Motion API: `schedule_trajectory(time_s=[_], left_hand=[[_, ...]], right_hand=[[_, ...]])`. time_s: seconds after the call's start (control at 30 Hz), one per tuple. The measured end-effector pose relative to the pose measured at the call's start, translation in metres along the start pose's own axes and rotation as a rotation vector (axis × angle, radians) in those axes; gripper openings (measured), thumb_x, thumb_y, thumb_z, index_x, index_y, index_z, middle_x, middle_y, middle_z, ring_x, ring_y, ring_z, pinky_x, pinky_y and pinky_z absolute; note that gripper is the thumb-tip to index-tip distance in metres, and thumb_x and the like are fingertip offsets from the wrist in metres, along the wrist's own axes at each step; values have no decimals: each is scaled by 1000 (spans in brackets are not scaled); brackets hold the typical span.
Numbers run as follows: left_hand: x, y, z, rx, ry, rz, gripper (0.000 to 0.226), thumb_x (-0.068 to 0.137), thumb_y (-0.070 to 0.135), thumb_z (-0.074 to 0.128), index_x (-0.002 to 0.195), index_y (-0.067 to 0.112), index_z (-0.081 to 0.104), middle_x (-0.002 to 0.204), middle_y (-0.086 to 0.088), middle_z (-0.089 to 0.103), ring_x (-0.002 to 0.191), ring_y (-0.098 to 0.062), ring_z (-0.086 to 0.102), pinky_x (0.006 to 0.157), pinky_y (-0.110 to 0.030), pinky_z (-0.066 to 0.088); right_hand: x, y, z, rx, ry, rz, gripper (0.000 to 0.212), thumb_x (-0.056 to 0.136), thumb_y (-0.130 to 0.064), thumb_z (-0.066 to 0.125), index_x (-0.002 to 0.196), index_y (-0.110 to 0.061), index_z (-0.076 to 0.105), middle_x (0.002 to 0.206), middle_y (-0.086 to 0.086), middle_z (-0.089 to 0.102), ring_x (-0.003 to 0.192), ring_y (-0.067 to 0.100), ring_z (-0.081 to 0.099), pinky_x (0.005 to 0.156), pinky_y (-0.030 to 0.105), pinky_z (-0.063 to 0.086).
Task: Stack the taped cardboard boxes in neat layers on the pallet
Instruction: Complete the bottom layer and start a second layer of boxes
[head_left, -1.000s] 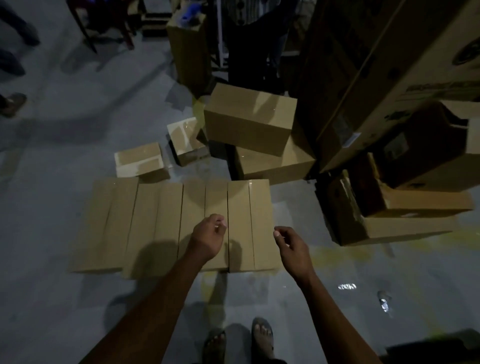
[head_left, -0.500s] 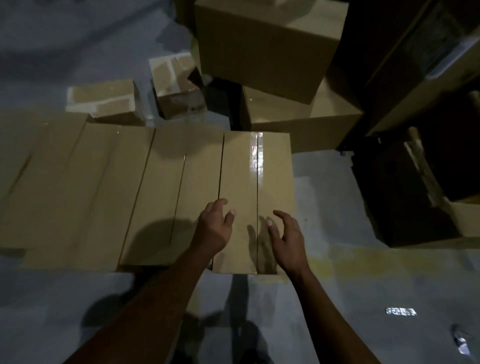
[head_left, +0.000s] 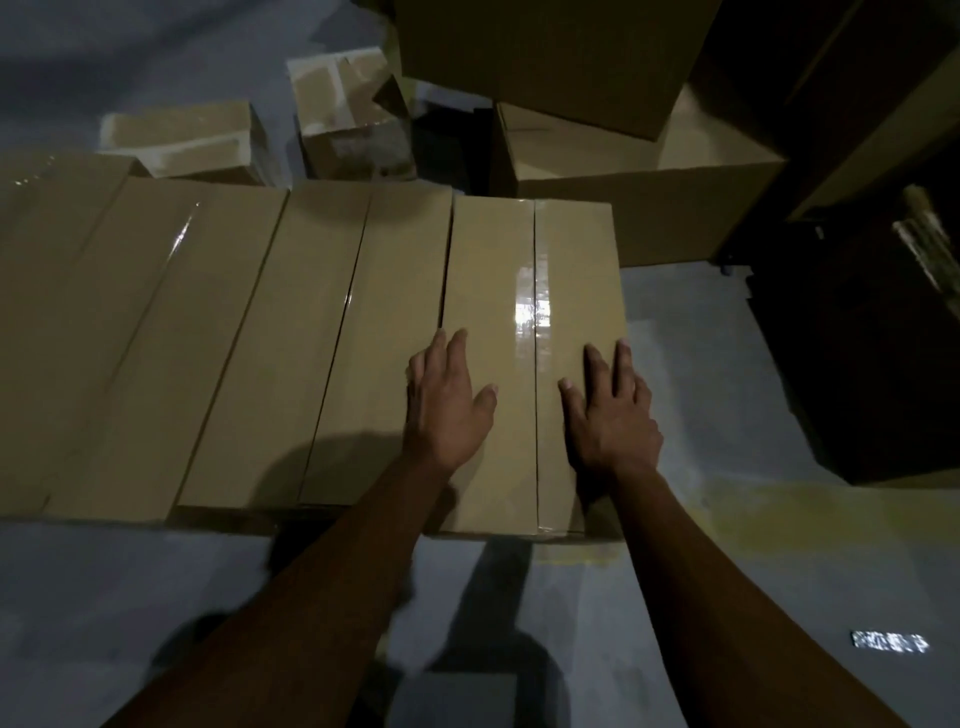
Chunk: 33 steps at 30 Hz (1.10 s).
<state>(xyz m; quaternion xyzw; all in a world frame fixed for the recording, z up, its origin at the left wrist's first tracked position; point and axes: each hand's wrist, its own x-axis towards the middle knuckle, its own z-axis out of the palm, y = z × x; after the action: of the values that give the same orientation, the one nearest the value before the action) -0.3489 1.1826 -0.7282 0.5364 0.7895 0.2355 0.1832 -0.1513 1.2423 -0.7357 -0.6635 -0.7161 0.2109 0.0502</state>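
Left hand (head_left: 447, 410) and right hand (head_left: 613, 415) flat on taped box (head_left: 524, 270) – each grip spread, fingers straight

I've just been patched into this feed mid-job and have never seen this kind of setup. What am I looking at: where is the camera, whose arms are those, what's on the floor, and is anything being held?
There is no machine here. One wide camera is worn on a person's head and looks forward and down, so the two bare arms coming up from the bottom edge are that person's own.

On the grey floor lies a row of flat taped cardboard boxes, side by side. The rightmost box has shiny tape along its middle seam. The left hand and right hand both lie flat on top of that box, fingers straight, one either side of the tape. Nothing is gripped or lifted.

Behind the row stand two small boxes, and to the right a big box with another resting on it. I cannot make out a pallet under the row.
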Motion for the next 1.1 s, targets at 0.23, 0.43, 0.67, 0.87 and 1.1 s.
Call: schedule_trajectory(time_s=[0.23,0.43,0.67,0.87,1.1], left_hand=[[20,13,0,-317,-66,-108,99,92,49,73,166,29,10,171,-1,22,154,-24,26,125,-46,28],[27,13,2,-573,-129,-119,106,87,42,82,162,51,7,170,10,22,154,-18,25,124,-42,27],[5,28,-12,-644,-172,-160,105,88,37,82,163,49,9,169,8,25,153,-19,29,124,-45,28],[-50,72,-68,-612,-237,-151,111,84,39,86,163,48,9,170,10,25,153,-17,29,125,-46,28],[-95,173,-184,-605,-369,-69,108,82,41,86,161,53,13,167,11,30,150,-12,33,124,-43,30]], right_hand=[[7,26,-11,133,84,-46,60,105,-66,28,159,-45,14,172,-10,1,145,33,38,104,58,46],[29,61,-27,718,-93,-20,82,94,-53,68,159,-45,19,158,-6,42,136,19,48,116,53,42],[10,61,-58,789,-158,-74,84,95,-29,75,161,-31,25,145,-8,50,127,13,55,109,38,48],[-71,53,-125,801,-89,-13,88,91,-24,79,162,-25,26,149,-12,47,125,-2,54,102,16,45],[-169,37,-260,832,-39,67,94,86,-41,83,161,-33,26,154,-12,43,137,12,47,116,41,42]])
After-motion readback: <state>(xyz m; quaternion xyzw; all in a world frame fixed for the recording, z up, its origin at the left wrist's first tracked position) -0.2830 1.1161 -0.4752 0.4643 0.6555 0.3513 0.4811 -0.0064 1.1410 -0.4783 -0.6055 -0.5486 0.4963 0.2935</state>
